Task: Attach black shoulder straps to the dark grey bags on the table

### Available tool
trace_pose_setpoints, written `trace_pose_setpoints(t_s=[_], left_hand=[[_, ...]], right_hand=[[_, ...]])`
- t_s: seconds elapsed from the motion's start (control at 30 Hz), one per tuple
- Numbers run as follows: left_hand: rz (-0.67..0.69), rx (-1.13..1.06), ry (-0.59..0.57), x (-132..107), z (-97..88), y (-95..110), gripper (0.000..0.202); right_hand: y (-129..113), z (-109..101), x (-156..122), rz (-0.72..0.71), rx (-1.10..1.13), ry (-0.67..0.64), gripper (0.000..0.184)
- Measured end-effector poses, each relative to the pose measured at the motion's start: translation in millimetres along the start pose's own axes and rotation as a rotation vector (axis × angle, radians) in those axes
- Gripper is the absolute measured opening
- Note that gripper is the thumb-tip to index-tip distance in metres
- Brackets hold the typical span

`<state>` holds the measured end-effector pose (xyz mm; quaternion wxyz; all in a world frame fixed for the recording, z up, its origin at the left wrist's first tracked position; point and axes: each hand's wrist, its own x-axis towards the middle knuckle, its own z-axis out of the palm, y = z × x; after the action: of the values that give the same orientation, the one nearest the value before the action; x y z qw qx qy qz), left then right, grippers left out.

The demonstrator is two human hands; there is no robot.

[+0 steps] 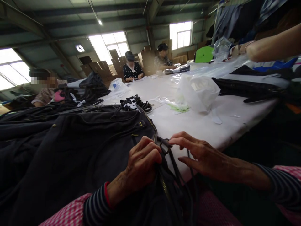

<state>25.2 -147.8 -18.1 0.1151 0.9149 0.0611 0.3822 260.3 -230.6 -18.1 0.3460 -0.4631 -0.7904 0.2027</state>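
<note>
A black garment (98, 150) with a brass-toned zip (164, 185), snaps and cords is spread over the left of the table and down toward my lap. My left hand (142, 161) is closed on its edge beside the zip, the fingers curled into the cloth. Just right of that fist is a metal buckle (166, 147) on a dark strap. My right hand (199, 150) has its fingers stretched and the thumb apart. Its fingertips are at the buckle's right side, and whether they press on it is hard to see. Dark cords hang below.
A crumpled white plastic bag (197, 92) rests on the white table (192, 125). Black straps (136, 103) lie bundled beyond the garment. Other people (133, 69) sit along the far side. Another person's arm (275, 47) reaches in from the right, near clear plastic (221, 49).
</note>
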Motion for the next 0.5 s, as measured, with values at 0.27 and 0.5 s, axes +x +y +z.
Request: trace_pose_setpoints(t_s=[0.27, 0.5], left_hand=[[-0.103, -0.026, 0.068, 6, -22.9, -1, 0.018], [-0.116, 0.113, -0.017, 42, -26.4, 1, 0.019]], right_hand=[[1, 45, 23, -0.022, 0.008, -0.064, 0.026], [-13, 65, 44, 0.037, 0.509, -0.16, 0.02]])
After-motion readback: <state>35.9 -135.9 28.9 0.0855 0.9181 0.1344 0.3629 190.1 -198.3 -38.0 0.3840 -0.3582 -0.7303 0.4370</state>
